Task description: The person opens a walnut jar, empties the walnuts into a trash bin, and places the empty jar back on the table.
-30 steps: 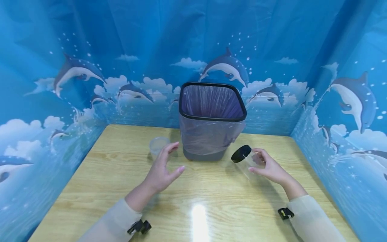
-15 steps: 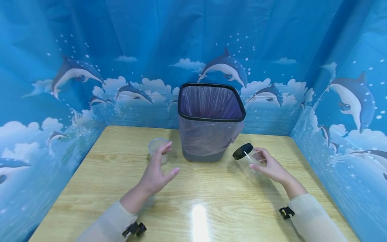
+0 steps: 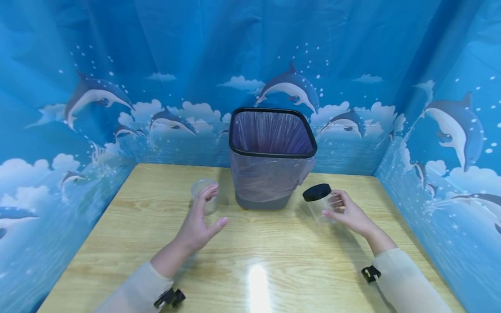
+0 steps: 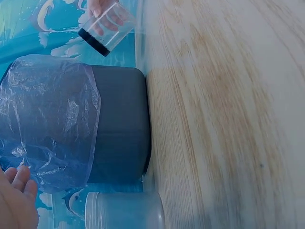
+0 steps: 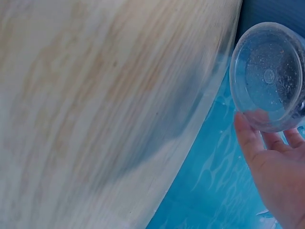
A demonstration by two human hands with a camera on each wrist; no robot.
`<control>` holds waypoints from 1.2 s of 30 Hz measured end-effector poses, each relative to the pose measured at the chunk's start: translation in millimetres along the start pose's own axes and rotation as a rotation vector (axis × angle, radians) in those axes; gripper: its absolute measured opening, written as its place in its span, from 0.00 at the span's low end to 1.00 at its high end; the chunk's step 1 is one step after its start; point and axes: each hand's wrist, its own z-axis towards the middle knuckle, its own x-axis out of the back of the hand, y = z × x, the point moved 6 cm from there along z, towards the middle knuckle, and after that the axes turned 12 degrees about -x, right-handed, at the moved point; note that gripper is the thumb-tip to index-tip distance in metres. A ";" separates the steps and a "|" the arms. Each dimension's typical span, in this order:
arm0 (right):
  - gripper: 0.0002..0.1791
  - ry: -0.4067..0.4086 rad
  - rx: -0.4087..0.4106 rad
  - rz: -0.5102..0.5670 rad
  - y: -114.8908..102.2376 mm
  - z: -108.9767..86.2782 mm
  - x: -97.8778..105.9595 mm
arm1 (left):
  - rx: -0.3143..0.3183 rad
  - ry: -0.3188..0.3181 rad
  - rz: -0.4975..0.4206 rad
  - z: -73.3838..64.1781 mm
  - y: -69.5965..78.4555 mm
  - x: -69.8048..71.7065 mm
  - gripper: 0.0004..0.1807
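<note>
My right hand (image 3: 352, 218) grips a clear plastic jar (image 3: 318, 211) with a black lid (image 3: 317, 192) at the right of the bin. The jar leans to the left, lid up, and in the left wrist view its base is clear of the table. The right wrist view looks onto the jar's round bottom (image 5: 269, 76), with fingers along its side. At the left, my left hand (image 3: 197, 228) is open, thumb apart from the fingers, and holds nothing. Just beyond it stands a lidless translucent jar (image 3: 211, 206), partly hidden by those fingers; its ridged neck (image 4: 93, 212) shows in the left wrist view.
A grey bin (image 3: 270, 203) with a black rim (image 3: 274, 154) and a purple liner (image 3: 270, 176) stands at the back middle of the wooden table (image 3: 242, 248). Blue dolphin-print curtains (image 3: 176, 48) enclose the back and both sides.
My left hand has moved left, closer to the lidless jar. The jar in my right hand has turned a little more upright and shifted slightly right.
</note>
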 end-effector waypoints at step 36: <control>0.49 -0.012 -0.063 0.101 13.5 9.3 -2.1 | 0.151 -0.061 0.034 -18.2 -11.6 20.3 0.47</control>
